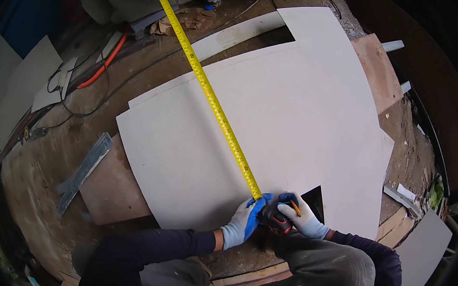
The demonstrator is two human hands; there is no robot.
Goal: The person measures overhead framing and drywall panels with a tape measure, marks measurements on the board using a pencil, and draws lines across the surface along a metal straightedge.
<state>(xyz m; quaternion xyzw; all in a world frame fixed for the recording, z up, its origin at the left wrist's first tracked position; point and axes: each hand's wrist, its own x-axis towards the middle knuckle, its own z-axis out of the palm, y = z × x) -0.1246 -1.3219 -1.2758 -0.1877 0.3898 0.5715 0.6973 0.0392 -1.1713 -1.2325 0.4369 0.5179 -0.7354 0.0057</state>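
Observation:
A yellow tape measure blade stretches out from its black and red case, slanting up and left above a large white board. Its far end reaches a grey cover at the top. My left hand, in a white and blue glove, is closed on the tape measure where the blade leaves the case. My right hand, gloved alike, is closed on a pencil, with its fingers beside the case. Next to that hand, a dark triangular gap shows at the board's near edge. The fingertips are partly hidden.
A grey metal bar and a brownish panel lie left of the board. Farther back are an orange hose and a dark cable. Another brown panel sticks out at the right. My knees are close below the board.

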